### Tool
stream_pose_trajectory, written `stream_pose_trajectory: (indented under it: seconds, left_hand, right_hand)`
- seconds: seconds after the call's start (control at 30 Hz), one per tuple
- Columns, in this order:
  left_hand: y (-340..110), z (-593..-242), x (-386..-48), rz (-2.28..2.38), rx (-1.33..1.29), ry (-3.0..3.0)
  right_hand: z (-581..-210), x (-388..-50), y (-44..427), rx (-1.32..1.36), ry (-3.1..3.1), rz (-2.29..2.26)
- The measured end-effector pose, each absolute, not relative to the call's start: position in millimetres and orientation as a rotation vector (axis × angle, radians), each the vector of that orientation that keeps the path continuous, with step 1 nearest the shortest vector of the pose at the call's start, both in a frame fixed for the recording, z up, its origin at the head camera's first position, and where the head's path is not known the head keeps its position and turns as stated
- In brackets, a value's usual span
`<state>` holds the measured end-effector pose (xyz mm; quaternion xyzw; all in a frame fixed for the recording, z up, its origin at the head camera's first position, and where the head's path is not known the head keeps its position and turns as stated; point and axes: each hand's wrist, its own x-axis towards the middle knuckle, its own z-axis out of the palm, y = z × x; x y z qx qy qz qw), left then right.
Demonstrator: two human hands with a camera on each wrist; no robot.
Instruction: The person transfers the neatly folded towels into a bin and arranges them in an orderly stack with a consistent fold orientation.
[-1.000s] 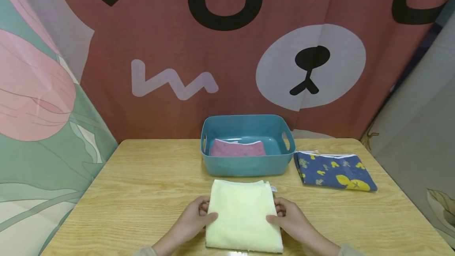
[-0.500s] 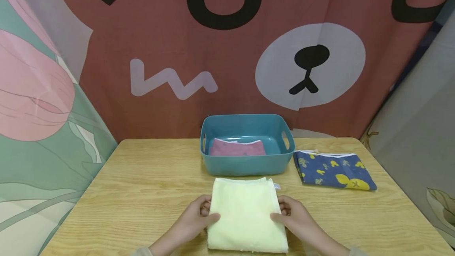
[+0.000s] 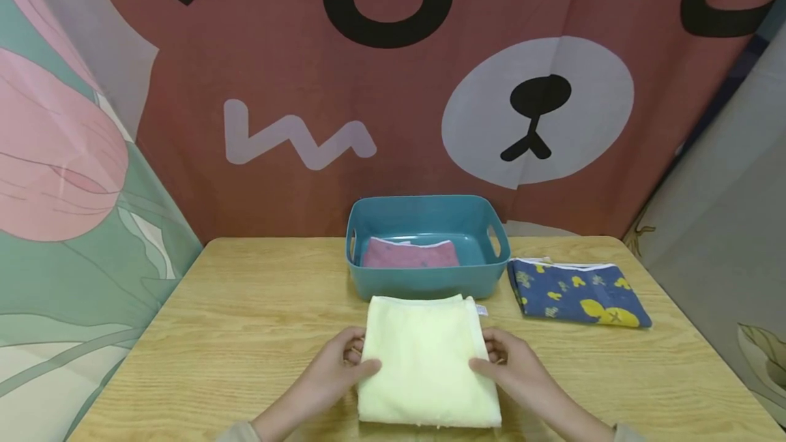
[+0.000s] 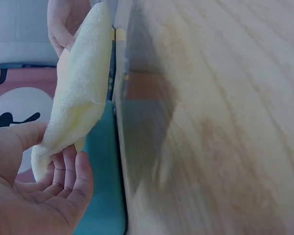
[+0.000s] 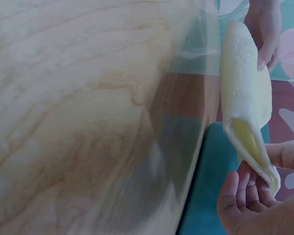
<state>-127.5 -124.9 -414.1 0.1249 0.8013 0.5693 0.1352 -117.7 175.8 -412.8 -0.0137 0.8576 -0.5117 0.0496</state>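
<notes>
A folded pale yellow towel (image 3: 429,363) is held by its two side edges, in front of the teal basket. My left hand (image 3: 336,367) pinches the left edge, thumb on top and fingers beneath. On the right edge my right hand (image 3: 514,368) pinches the same way. Both wrist views show the towel (image 4: 81,83) raised off the table, its folded layers parting at the side. In the left wrist view the left hand (image 4: 44,181) has its fingers under the cloth; in the right wrist view the right hand (image 5: 264,191) does too.
The teal basket (image 3: 426,283) stands at the table's back with a folded pink cloth (image 3: 410,255) inside. Right of it lies a folded blue cloth with yellow patterns (image 3: 577,292). A printed curtain (image 3: 295,203) hangs behind the wooden table (image 3: 245,305).
Both hands have moved the yellow towel slightly right and then up in the head view, closer to the basket. The grip on its edges stays the same.
</notes>
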Motion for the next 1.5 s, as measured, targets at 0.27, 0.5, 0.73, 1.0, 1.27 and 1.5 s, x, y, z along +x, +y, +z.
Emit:
stream_pose_trajectory:
  seconds: [0.27,0.5,0.73,1.0,1.27,1.5]
  left_hand:
    - [-125,-408,-129,1.652,0.339,2.362]
    - [-125,-403,-131,1.705,0.334,2.380]
    - [-124,-397,-133,1.735,0.356,2.389]
    - [-125,-390,-138,1.721,0.336,2.396]
    - [-122,-383,-137,1.806,0.339,2.351]
    - [-121,-381,-141,1.817,0.318,2.380]
  right_hand:
    - [-402,-119,174,-0.074,2.621,-1.591]
    - [-393,-124,172,-0.035,2.637,-1.611]
    - [-382,-125,173,-0.019,2.647,-1.635]
    - [-374,-130,178,-0.030,2.647,-1.619]
    - [-369,-133,182,-0.034,2.642,-1.640]
    - [-366,-136,183,-0.038,2.666,-1.622]
